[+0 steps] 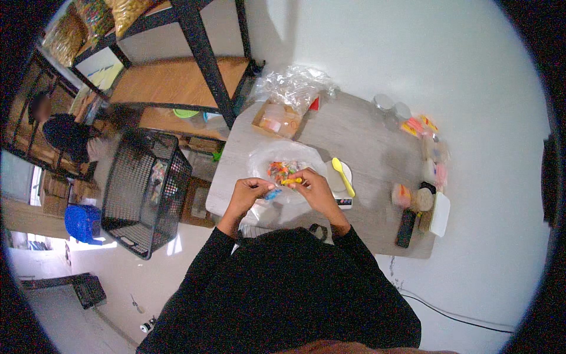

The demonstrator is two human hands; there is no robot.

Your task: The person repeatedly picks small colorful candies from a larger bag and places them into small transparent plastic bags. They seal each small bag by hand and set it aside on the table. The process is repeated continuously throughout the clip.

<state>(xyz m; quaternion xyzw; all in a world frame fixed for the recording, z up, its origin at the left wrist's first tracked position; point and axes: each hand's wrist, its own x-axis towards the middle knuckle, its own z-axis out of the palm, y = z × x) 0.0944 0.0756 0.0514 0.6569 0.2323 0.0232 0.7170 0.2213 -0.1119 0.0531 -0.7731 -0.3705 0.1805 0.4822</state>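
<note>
Both my hands meet over a clear plastic bag or bowl (256, 154) that holds a heap of small, brightly coloured pieces (282, 167), possibly candies. My right hand (316, 192) is closed in a pinch on a small yellow piece (291, 181). My left hand (247, 194) is closed too, thumb against fingers, beside a small blue piece (273, 194); what it pinches, if anything, is too small to make out. Just right of the heap a yellow spoon (344, 177) lies across a round white plate on a small scale (344, 202).
A cardboard box (276, 121) with clear plastic bags (295, 88) stands at the table's back left. Jars, packets and a black remote-like object (405, 228) line the right edge. Left of the table are a black crate (141, 194), a blue stool (84, 224), shelves and another person (65, 138).
</note>
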